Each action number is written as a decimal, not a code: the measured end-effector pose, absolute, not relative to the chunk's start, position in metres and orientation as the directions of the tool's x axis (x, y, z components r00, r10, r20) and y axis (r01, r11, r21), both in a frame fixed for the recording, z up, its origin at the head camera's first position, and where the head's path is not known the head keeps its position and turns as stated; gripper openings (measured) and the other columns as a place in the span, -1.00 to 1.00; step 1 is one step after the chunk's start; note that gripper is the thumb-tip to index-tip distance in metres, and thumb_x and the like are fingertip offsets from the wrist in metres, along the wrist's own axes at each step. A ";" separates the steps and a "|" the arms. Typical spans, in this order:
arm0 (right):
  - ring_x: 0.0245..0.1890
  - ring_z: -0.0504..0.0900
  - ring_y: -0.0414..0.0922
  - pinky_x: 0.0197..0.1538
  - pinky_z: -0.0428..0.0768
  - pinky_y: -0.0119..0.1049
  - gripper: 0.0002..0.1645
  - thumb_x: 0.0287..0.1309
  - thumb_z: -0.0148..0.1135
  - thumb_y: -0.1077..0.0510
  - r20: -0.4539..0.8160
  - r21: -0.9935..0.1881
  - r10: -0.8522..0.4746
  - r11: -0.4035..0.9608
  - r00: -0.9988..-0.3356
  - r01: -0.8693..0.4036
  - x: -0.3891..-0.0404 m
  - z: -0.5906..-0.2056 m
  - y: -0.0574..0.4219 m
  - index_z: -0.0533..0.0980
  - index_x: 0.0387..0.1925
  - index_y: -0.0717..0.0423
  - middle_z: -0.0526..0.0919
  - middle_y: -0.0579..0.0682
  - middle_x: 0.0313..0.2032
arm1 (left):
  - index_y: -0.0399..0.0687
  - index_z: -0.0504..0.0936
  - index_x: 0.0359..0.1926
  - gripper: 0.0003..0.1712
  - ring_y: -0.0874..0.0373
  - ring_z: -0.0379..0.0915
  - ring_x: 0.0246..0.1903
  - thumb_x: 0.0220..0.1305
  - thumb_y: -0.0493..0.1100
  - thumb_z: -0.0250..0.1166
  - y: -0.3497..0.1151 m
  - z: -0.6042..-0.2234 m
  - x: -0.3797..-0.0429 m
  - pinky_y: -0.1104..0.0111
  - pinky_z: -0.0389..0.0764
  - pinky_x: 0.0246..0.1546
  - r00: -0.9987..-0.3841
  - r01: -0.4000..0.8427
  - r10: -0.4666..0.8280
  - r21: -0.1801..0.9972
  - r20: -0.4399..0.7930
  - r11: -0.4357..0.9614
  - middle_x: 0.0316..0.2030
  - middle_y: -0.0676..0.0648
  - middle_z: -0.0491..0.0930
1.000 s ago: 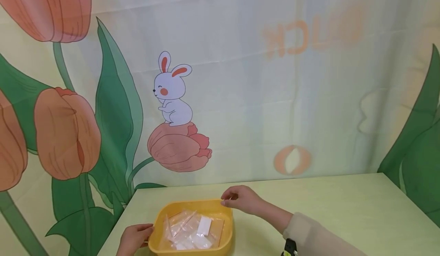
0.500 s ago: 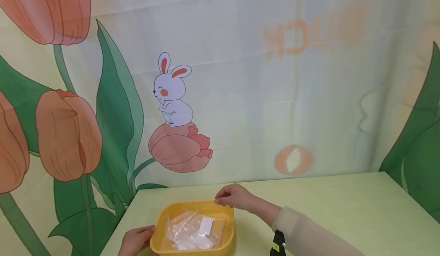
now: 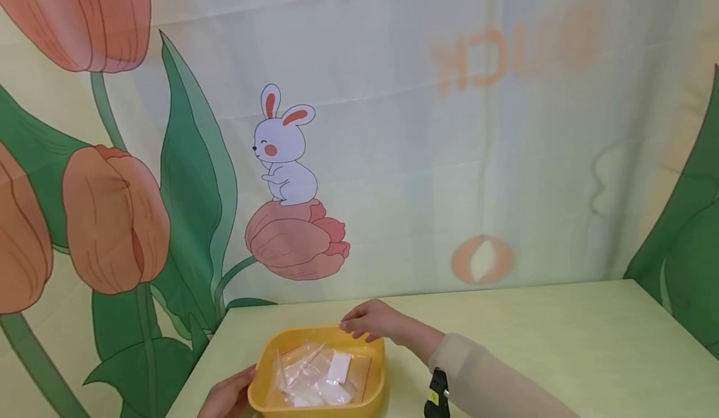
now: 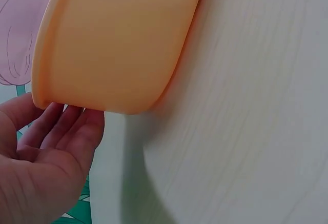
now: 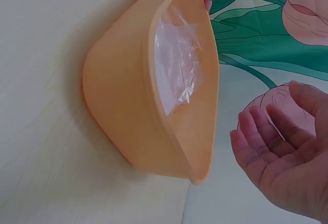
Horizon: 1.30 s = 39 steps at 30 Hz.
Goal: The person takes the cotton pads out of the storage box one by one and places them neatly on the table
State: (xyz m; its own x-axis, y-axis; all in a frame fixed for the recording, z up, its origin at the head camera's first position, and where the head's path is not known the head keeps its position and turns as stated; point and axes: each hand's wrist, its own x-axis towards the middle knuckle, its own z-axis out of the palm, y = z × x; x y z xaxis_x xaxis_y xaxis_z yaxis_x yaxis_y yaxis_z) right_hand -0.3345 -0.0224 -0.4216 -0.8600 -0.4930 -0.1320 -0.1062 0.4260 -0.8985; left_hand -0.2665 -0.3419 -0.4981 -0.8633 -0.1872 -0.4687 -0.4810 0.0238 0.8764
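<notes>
A yellow basin (image 3: 298, 335) is sitting on the pale green table (image 3: 505, 343), toward the nine o'clock end of the visible top. Inside it, clear plastic packets (image 3: 300, 371) are lying in a loose heap, with a white card (image 3: 339, 367) resting toward three o'clock of the basin's centre. At nine o'clock, the left hand (image 3: 227, 396) is touching the outer wall by the rim, its fingers reaching out rather than clamping. Between one and two o'clock, the right hand (image 3: 373, 319) is hovering by the far rim; the right wrist view is showing a gap between hand and basin, with the fingers loosely curved and apart. A beige sleeve (image 3: 494, 374) is covering the right forearm at three o'clock, and a black device (image 3: 435, 396) is hanging beneath its cuff. Behind, a printed cloth (image 3: 415, 187) is forming the backdrop: a white rabbit (image 3: 289, 156) is sitting on a tulip (image 3: 294, 243) at twelve o'clock, and faint reversed letters (image 3: 494, 59) are showing at one.
</notes>
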 end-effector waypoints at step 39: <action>0.15 0.61 0.14 0.25 0.68 0.10 -0.59 0.32 0.33 0.03 -0.304 -0.864 -0.425 0.501 -0.852 0.058 -0.335 -0.430 -0.064 0.65 0.09 0.17 0.69 0.14 0.14 | -0.41 -0.04 0.56 -0.34 -0.29 0.22 0.46 0.65 -0.19 -0.07 -0.357 -0.505 -0.262 -0.10 0.36 0.47 -0.919 -0.394 -0.011 0.919 -0.394 0.028 0.53 -0.45 -0.02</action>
